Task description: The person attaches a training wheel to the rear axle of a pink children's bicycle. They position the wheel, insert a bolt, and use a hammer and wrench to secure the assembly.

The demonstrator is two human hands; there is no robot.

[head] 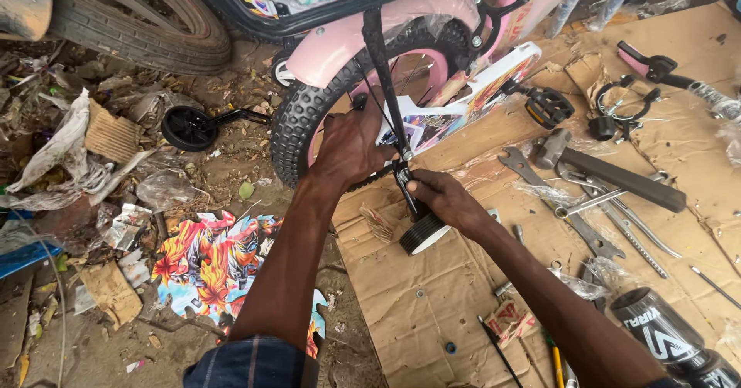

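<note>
A small pink bicycle stands over flattened cardboard, its black knobby rear wheel [309, 110] under a pink mudguard [347, 44]. A black training-wheel bracket [384, 71] runs down from the frame to a small black and white training wheel [422, 235]. My left hand [351, 145] grips the rear axle area beside the tyre. My right hand [440, 195] pinches the lower end of the bracket just above the training wheel. Whether a tool is in either hand is hidden by the fingers.
A second training wheel [189, 128] lies in the dirt at left. Spanners [540, 179], a hammer [610, 176], a black pedal [549, 108] and a black bottle [671, 338] lie on the cardboard [409, 295] at right. A colourful printed panel [208, 260] and litter cover the ground at left.
</note>
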